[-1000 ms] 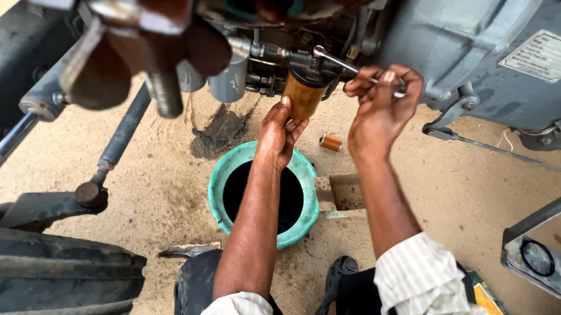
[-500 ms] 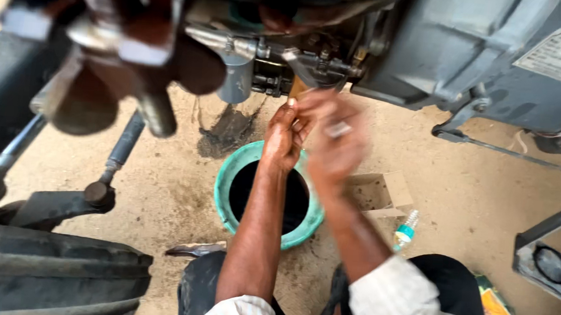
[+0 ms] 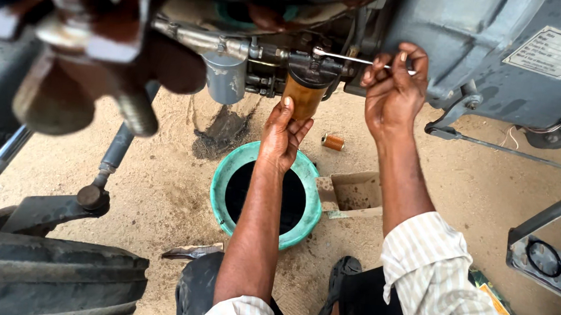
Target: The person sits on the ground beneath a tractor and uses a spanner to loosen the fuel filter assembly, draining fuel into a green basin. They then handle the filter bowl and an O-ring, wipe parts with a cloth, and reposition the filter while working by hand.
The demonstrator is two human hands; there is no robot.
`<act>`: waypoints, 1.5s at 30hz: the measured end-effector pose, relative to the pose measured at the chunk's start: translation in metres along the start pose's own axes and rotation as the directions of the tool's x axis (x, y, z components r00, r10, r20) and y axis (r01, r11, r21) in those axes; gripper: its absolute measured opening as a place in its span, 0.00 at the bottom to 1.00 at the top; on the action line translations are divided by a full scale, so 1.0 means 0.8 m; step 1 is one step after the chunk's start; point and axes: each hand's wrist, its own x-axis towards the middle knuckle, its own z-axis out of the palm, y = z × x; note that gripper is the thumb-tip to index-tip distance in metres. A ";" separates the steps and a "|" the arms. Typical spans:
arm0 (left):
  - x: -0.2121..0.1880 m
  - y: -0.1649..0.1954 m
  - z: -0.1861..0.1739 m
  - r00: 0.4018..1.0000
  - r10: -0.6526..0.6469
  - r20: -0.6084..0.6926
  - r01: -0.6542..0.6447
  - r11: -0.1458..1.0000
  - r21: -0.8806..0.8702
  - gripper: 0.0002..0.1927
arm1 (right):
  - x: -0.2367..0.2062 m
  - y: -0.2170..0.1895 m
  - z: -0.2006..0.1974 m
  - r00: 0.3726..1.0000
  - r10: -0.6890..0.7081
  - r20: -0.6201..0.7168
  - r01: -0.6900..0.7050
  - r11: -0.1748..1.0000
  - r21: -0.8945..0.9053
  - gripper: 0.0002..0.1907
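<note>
My left hand (image 3: 284, 132) reaches up and cups the bottom of an amber filter bowl (image 3: 304, 94) that hangs under a dark fitting on the engine. My right hand (image 3: 393, 86) is closed around the handle end of a slim metal wrench (image 3: 342, 57), whose other end sits on the fitting above the bowl. A teal basin (image 3: 225, 180) holding dark oil stands on the sandy ground directly below both hands.
A grey cylindrical filter (image 3: 223, 78) hangs left of the bowl. A small orange part (image 3: 333, 141) and an open cardboard box (image 3: 352, 193) lie on the ground by the basin. A large tyre (image 3: 44, 275) is lower left, steering linkage (image 3: 101, 187) beside it, grey engine housing (image 3: 502, 55) upper right.
My right hand dropped to meet the left near the bowl, then went back up to the wrench. My left hand stayed under the bowl.
</note>
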 end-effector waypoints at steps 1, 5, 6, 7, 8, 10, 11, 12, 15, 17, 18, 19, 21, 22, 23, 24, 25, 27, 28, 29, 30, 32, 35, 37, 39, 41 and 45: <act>0.001 -0.001 -0.001 1.000 0.002 -0.001 -0.002 1.000 -0.002 0.41 | 0.002 -0.002 0.000 1.000 0.009 0.028 -0.010 1.000 0.019 0.05; 0.003 -0.003 -0.004 1.000 0.008 -0.011 -0.008 1.000 -0.023 0.41 | -0.010 -0.003 0.006 0.999 -0.040 0.007 0.041 0.995 -0.095 0.06; 0.003 -0.004 -0.004 1.000 0.006 -0.019 -0.007 1.000 -0.024 0.41 | -0.017 -0.002 0.008 0.997 -0.077 -0.025 0.071 0.983 -0.172 0.07; 0.003 -0.004 -0.004 1.000 0.007 -0.026 -0.008 1.000 -0.024 0.40 | -0.023 -0.001 0.011 0.995 -0.101 -0.005 0.099 0.978 -0.184 0.05; 0.003 -0.005 -0.004 0.999 0.006 -0.033 -0.007 1.000 -0.023 0.40 | -0.028 -0.001 0.013 0.992 -0.125 0.014 0.126 0.972 -0.197 0.04; 0.002 -0.005 -0.003 0.999 0.006 -0.041 -0.007 0.999 -0.033 0.39 | -0.030 -0.005 0.016 0.989 -0.135 0.058 0.145 0.965 -0.218 0.04; 0.003 -0.004 -0.002 0.999 0.009 -0.043 -0.010 0.999 -0.033 0.39 | -0.028 -0.008 0.018 0.988 -0.126 0.086 0.142 0.965 -0.219 0.06; 0.002 -0.005 -0.001 0.999 0.009 -0.050 -0.011 0.999 -0.030 0.39 | -0.024 -0.013 0.019 0.988 -0.109 0.113 0.133 0.965 -0.227 0.08; 0.001 -0.004 0.000 0.999 0.020 -0.042 -0.021 0.999 -0.031 0.39 | -0.013 -0.025 0.023 0.995 0.055 0.081 -0.044 0.991 -0.126 0.04; 0.001 -0.003 0.001 0.999 0.030 -0.012 -0.030 0.998 -0.056 0.39 | -0.015 -0.026 0.028 0.999 0.045 0.004 -0.044 0.987 -0.154 0.05; 0.000 -0.004 0.002 0.999 0.020 -0.033 -0.022 0.998 -0.057 0.38 | -0.017 -0.027 0.030 0.998 0.041 -0.037 -0.046 0.984 -0.170 0.06; 0.000 -0.004 0.003 0.999 0.016 -0.051 -0.018 0.998 -0.053 0.38 | -0.021 -0.025 0.034 0.998 0.026 -0.050 -0.034 0.984 -0.176 0.05; 0.001 -0.004 0.004 0.997 0.006 -0.082 -0.010 0.999 -0.044 0.37 | -0.029 -0.025 0.040 0.997 -0.002 -0.078 -0.012 0.982 -0.190 0.04; 0.000 -0.004 0.004 0.995 -0.002 -0.098 -0.002 0.999 -0.041 0.37 | -0.030 -0.026 0.042 0.995 0.025 -0.097 -0.043 0.982 -0.185 0.03; 0.000 -0.004 0.004 0.994 -0.009 -0.112 0.005 0.999 -0.036 0.37 | -0.030 -0.027 0.045 0.992 0.052 -0.115 -0.072 0.981 -0.179 0.02; 0.000 -0.004 0.005 0.994 -0.004 -0.105 -0.001 0.999 -0.042 0.36 | -0.034 -0.025 0.047 0.988 0.081 -0.131 -0.103 0.980 -0.173 0.01; 0.000 -0.005 0.005 0.995 0.004 -0.097 -0.009 0.999 -0.049 0.36 | -0.032 -0.027 0.049 0.988 0.050 -0.147 -0.080 0.976 -0.202 0.02; 0.001 -0.005 0.004 0.996 0.011 -0.083 -0.017 0.998 -0.063 0.36 | -0.034 -0.026 0.053 0.984 -0.013 -0.178 -0.035 0.965 -0.261 0.04; 0.002 -0.005 0.004 0.997 0.011 -0.079 -0.017 0.998 -0.068 0.36 | -0.032 -0.027 0.055 0.988 -0.034 -0.151 -0.009 0.961 -0.275 0.05; 0.002 -0.005 0.003 0.997 0.012 -0.074 -0.017 0.997 -0.070 0.35 | -0.031 -0.027 0.057 0.991 -0.056 -0.124 0.018 0.958 -0.287 0.06; 0.003 -0.005 0.002 0.997 0.014 -0.076 -0.019 0.998 -0.063 0.35 | -0.027 -0.031 0.058 0.992 -0.078 -0.097 0.046 0.955 -0.294 0.07; 0.003 -0.006 0.001 0.996 0.013 -0.088 -0.017 0.999 -0.049 0.34 | -0.023 -0.036 0.059 0.998 0.025 -0.058 -0.039 0.968 -0.249 0.04; 0.001 -0.006 0.002 0.998 0.028 -0.062 -0.032 0.998 -0.057 0.35 | -0.025 -0.038 0.059 0.986 0.076 -0.147 -0.110 0.966 -0.235 0.04; -0.001 -0.005 0.006 0.996 0.012 -0.089 -0.018 0.998 -0.061 0.36 | -0.033 -0.033 0.057 0.981 0.045 -0.188 -0.090 0.966 -0.242 0.05; -0.003 -0.003 0.009 0.994 0.000 -0.113 -0.006 0.999 -0.052 0.36 | -0.041 -0.026 0.056 0.985 -0.013 -0.171 -0.030 0.968 -0.247 0.03; -0.006 0.001 0.012 0.991 -0.008 -0.130 0.004 0.999 -0.035 0.36 | -0.043 -0.021 0.058 0.984 -0.037 -0.176 -0.008 0.970 -0.243 0.03; -0.004 0.002 0.012 0.995 0.002 -0.103 -0.006 0.999 -0.040 0.33 | -0.061 -0.010 0.079 0.972 -0.179 -0.152 0.116 0.929 -0.352 0.03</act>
